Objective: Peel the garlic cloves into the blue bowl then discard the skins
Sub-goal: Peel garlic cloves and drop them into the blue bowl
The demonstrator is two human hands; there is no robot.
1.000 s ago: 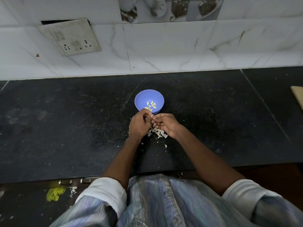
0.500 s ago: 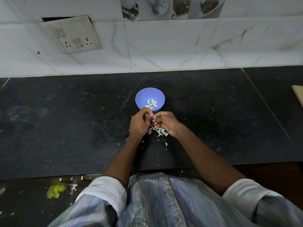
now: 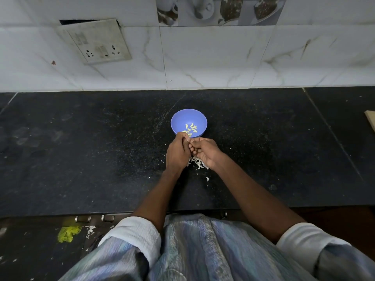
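Dark speckled stone table (image 3: 81,151) running under a white marble-look tiled wall, with a grimy switch plate (image 3: 95,40) at upper left of the frame. Blue bowl (image 3: 178,120) sitting at frame centre, holding a small scatter of pale peeled cloves (image 3: 191,127).

Both hands are meeting just below the bowl's near rim. Left hand (image 3: 177,152) is curling its fingers inward, right hand (image 3: 205,152) is curling toward it, fingertips together. Whatever they are pinching is hidden between them; probably a garlic clove, but I cannot tell.

Papery skins (image 3: 197,164) are lying on the table under the right wrist.

Judgement: a clove would be tiny, light, firm and slick once bare, so pinching at its ends should suit. Skins are flimsy and drift easily, so they are better gathered by sweeping.
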